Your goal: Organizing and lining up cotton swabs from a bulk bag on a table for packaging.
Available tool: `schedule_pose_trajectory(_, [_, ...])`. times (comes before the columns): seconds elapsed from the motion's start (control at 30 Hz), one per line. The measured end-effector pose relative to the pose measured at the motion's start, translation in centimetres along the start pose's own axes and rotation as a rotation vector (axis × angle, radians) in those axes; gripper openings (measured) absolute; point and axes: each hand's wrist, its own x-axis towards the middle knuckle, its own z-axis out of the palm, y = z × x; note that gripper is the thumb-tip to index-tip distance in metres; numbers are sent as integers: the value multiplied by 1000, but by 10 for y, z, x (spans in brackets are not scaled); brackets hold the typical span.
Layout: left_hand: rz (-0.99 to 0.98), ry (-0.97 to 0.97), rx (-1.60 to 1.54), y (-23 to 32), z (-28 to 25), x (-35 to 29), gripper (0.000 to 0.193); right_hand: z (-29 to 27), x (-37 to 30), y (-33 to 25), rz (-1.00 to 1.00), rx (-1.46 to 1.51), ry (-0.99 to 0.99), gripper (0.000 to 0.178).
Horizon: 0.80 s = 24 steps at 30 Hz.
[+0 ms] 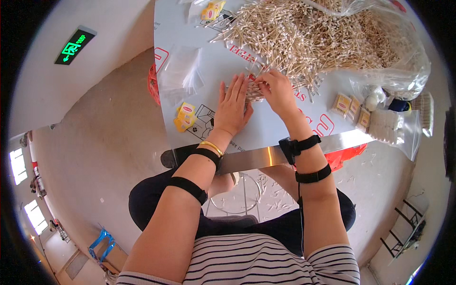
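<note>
A small bunch of cotton swabs (253,93) with wooden sticks lies on the table between my two hands. My left hand (231,108) rests flat with fingers stretched out, its inner edge against the left side of the bunch. On the other side, my right hand (279,93) is closed in a pinch on swabs at the bunch's upper right; how many it holds is hidden by the fingers. Just beyond the hands spreads a large loose heap of cotton swabs (304,42), part of it inside a clear plastic bag (412,71).
Clear small bags (180,72) and yellow cards (185,117) lie at the left of the table (266,135). More yellow cards (213,10) are at the far left. Filled swab packs (342,104) sit at the right, beside a bag of swabs (385,126). Fallen swabs litter the floor.
</note>
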Motion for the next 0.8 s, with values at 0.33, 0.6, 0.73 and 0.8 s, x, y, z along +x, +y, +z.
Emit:
schedule_pose_trajectory(0.33, [-3,19,-9,0,2,0,68,-11,1,0,-139,-107,76,26])
schedule_pose_trajectory(0.6, [25,4,66,3,0,0,67,-13,-9,5,-73,-90,46,28])
schedule_pose_trajectory(0.73, [42,-59,129,4,1,2,65,-14,-18,11,-114,-178,109,36])
schedule_pose_trajectory(0.8, [31,-78,128,4,2,2,64,-11,-27,13,-226,-382,0,51])
